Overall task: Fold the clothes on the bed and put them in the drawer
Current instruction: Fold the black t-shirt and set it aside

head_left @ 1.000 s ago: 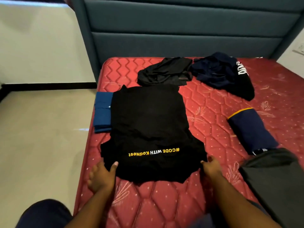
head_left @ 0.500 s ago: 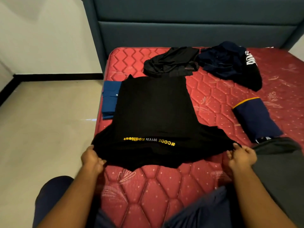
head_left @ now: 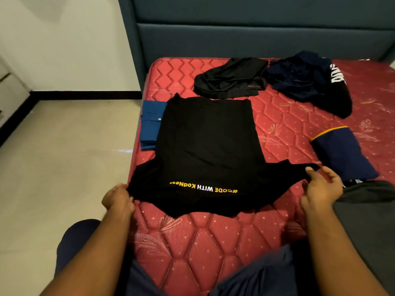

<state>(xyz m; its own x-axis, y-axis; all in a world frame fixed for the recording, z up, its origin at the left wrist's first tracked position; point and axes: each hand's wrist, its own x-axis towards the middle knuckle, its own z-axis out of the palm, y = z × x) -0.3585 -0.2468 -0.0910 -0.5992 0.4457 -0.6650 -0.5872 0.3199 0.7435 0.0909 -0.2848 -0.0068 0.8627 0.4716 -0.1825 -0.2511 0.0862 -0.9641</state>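
While spread on the mattress (head_left: 213, 242) (red): black T-shirt (head_left: 205, 146); sleeves pinched, left hand (head_left: 118, 198), right hand (head_left: 320, 188)

You're in a home bedroom: red quilted mattress (head_left: 213, 242), padded teal headboard (head_left: 256, 28), clothes (head_left: 230, 77) strewn on the bed, tiled floor (head_left: 64, 157), plain white wall (head_left: 64, 39).

The room was dim and evenly lit, colours muted. A faint glare patch lay on the floor (head_left: 125, 150). The wide lens bent the headboard (head_left: 256, 28) near the edges; dark clothes perhaps lost detail in shadow.
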